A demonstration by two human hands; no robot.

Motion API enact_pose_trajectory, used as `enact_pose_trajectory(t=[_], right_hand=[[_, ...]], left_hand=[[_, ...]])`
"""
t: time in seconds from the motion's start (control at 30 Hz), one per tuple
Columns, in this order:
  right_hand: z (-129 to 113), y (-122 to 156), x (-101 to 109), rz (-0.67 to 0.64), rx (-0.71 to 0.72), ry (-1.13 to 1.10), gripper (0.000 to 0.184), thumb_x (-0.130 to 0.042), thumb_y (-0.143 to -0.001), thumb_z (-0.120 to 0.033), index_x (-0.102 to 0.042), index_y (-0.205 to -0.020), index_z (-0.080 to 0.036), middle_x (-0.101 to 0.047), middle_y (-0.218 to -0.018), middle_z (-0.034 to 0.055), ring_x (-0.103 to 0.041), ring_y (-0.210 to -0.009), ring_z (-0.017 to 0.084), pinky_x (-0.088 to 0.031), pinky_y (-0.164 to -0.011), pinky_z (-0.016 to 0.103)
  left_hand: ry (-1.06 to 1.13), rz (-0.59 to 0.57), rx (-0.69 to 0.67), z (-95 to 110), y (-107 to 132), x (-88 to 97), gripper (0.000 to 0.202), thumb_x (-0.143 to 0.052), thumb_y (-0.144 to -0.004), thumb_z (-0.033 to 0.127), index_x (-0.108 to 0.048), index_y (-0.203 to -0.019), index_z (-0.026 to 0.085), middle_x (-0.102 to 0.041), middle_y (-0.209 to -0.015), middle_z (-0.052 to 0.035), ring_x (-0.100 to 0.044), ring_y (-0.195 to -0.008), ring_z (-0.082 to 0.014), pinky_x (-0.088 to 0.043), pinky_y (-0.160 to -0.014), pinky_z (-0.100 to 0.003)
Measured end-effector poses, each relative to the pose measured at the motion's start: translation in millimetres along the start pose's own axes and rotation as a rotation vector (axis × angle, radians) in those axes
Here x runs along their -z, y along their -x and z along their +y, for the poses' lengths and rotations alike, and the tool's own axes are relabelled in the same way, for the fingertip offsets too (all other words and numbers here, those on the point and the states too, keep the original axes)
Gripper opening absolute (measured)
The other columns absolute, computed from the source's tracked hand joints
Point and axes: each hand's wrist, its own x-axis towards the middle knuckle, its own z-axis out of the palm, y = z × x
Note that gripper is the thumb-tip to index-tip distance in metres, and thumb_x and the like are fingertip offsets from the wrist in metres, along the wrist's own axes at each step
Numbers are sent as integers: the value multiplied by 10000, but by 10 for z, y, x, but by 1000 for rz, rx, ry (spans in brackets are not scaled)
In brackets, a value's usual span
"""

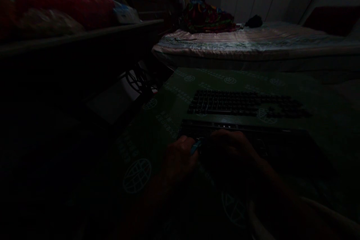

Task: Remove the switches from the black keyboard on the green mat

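Note:
The picture is very dark. My left hand (pixel 181 153) is closed at the left end of a black keyboard base (pixel 289 140), with a small light-blue thing (pixel 196 146) showing at its fingers; its kind is too dim to tell. Just to the right, my right hand (pixel 232 140) bends over the same base with its fingers curled. Whatever those fingers hold is hidden in shadow. Behind the base, black keycaps (pixel 222 101) lie in keyboard-like rows on a green printed board (pixel 174 93).
Beyond the green surface stands a bed (pixel 253 43) with a dark patterned blanket (pixel 208 17) on it. A shelf (pixel 98 32) at the left carries a red bag (pixel 64 3). Below it, a fan-like wire frame (pixel 137 78) stands in the shadow.

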Motion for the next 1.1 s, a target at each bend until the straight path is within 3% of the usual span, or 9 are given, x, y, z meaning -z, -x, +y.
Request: enact_pose_trajectory(t=[0.23,0.5,0.63,1.1], right_hand=[[24,-28,-58,-2,35,131,204,-450,-835,-234,-635,-908,-192,-686,-766,24,-620,-655,132,-460,-587,209],[8,-39,-89,-56,78,165,199,-448,-833,-208,-626,-907,-160,-680,-720,29,-604,-593,109,-432,-532,182],[32,-33,-103,-16,96,179,209,-446,-827,-193,-627,-929,-177,-695,-769,39,-623,-642,123,-451,-570,197],[-16,-3,-115,-21,9,96,229,-442,-859,-283,-642,-871,-172,-661,-704,19,-583,-588,112,-441,-532,195]], left_hand=[[-14,-24,-11,-43,-131,2,194,-442,-833,281,-603,-891,189,-610,-887,-48,-577,-803,-162,-406,-680,-262],[-25,-99,-22,-48,-64,21,192,-451,-822,282,-610,-874,187,-610,-855,-46,-580,-772,-164,-402,-656,-262],[-19,-61,-2,-43,-75,9,199,-436,-833,291,-601,-870,185,-608,-870,-51,-580,-781,-161,-402,-656,-258],[-26,-78,6,-77,54,28,181,-437,-830,274,-593,-868,190,-618,-859,-40,-590,-776,-163,-404,-656,-264]])
